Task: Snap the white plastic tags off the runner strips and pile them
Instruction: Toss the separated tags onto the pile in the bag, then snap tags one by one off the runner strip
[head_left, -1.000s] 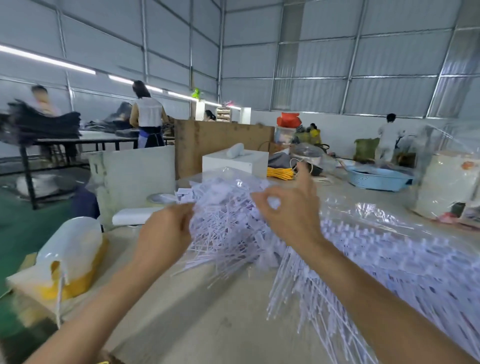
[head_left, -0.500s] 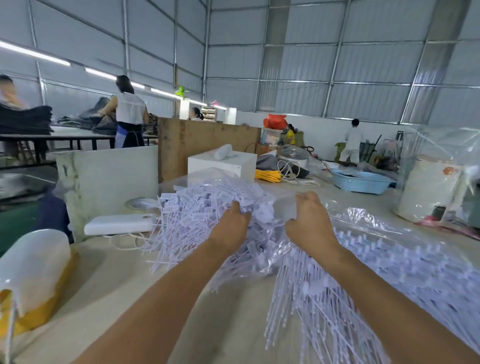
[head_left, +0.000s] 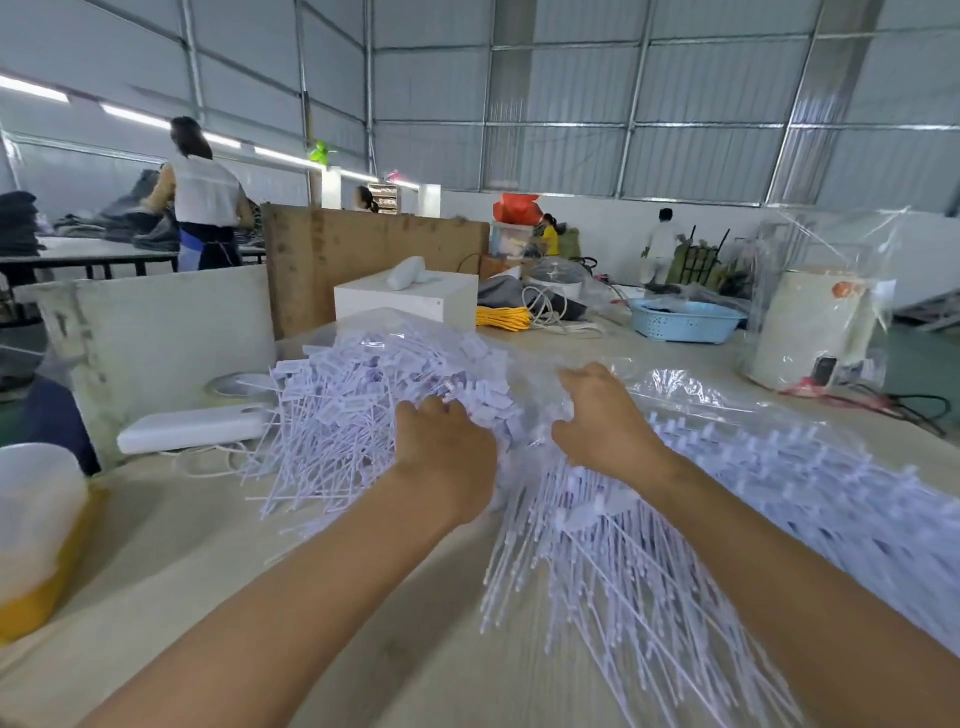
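A big heap of white plastic tags (head_left: 363, 395) lies on the beige table (head_left: 171, 566), centre left. To its right, bundles of white runner strips (head_left: 639, 587) fan out toward me, partly inside clear plastic bags (head_left: 691, 389). My left hand (head_left: 447, 457) rests knuckles-up on the right edge of the tag heap, fingers curled into the tags. My right hand (head_left: 602, 415) presses palm-down on the seam between heap and strips, fingers bent over tags. What lies under either palm is hidden.
A white flat device (head_left: 192, 428) with a cable lies left of the heap. A white and yellow container (head_left: 36, 530) sits at the left edge. Behind are a white box (head_left: 405, 301), a blue basket (head_left: 685, 319), a bagged white appliance (head_left: 810, 327). People work at far tables.
Both hands have come down from holding tags in the air onto the heap, and have drawn closer together. The camera has turned left and down.
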